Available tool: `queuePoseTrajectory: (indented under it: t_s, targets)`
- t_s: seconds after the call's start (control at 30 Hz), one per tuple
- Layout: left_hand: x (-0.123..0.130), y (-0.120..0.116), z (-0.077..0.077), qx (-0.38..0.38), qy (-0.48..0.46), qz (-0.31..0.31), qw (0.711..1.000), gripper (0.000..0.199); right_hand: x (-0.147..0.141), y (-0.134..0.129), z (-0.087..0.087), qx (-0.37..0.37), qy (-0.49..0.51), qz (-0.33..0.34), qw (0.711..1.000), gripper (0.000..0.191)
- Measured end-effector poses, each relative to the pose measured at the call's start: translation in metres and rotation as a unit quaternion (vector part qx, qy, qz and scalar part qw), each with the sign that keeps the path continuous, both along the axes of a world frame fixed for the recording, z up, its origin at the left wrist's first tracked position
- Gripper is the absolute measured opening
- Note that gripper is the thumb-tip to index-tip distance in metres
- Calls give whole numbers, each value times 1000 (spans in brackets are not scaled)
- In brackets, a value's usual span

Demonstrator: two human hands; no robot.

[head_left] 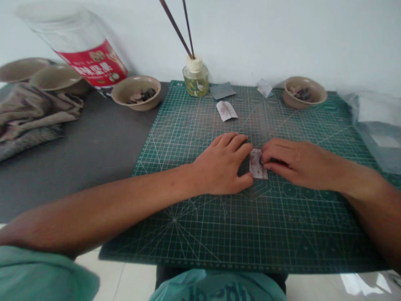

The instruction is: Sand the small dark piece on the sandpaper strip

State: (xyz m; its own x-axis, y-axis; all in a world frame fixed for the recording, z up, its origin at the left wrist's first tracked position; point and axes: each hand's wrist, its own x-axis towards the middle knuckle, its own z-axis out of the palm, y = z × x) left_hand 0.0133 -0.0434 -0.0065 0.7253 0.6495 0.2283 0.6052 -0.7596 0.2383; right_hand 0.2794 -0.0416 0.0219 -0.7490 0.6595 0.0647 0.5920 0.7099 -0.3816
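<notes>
Left hand point(219, 164) half-curled, thumb and fingertips at the edge of a small stained paper slip point(258, 167); right hand point(297, 163) with fingers on top of it, any firm grip impossible to tell. Slip between both hands on a green cutting mat point(188, 234), a folded paper slip point(226, 110) ahead of them, untouched.

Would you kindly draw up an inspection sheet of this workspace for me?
surface: green cutting mat on a dark grey tabletop
job's things: marked paper slip between the hands
clutter: folded marked paper, grey sheet, white scrap, two bowls of dark and pale fragments, two further bowls, crumpled cloth, clear bottle with a red label, reed diffuser
fingers: left hand beside the slip; right hand with fingertips on it
cables: nothing seen
surroundings: white wall, tiled floor, plastic sheet
</notes>
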Motion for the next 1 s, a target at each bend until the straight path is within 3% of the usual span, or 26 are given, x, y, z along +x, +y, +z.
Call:
queuePoseTrajectory:
  t_s: [0.1, 0.27, 0.33, 0.47, 0.67, 0.87, 1.0]
  targets:
    - [0, 0, 0, 1, -5, -1, 1000, 58, -6, -4, -3, 9, 2, 18, 1000, 18]
    - [0, 1, -1, 8, -3, -2, 1000, 59, -1, 5, -3, 62, -11, -52, 997, 18]
    - [0, 1, -1, 9, -2, -3, 1000, 61, 4, 7, 0, 31, -4, -39, 999, 17]
    - [0, 1, -1, 12, -1, -8, 1000, 61, -3, -1, -1, -39, 20, 52, 998, 19]
    - [0, 0, 0, 11, -2, -4, 1000, 58, -2, 10, -5, 56, 2, -28, 998, 20]
    - [1, 0, 0, 8, -3, -5, 1000, 62, 0, 0, -3, -28, 39, 58, 997, 18]
    - [1, 0, 0, 7, -4, -2, 1000, 60, -9, 1, -9, 31, 48, 24, 998, 22]
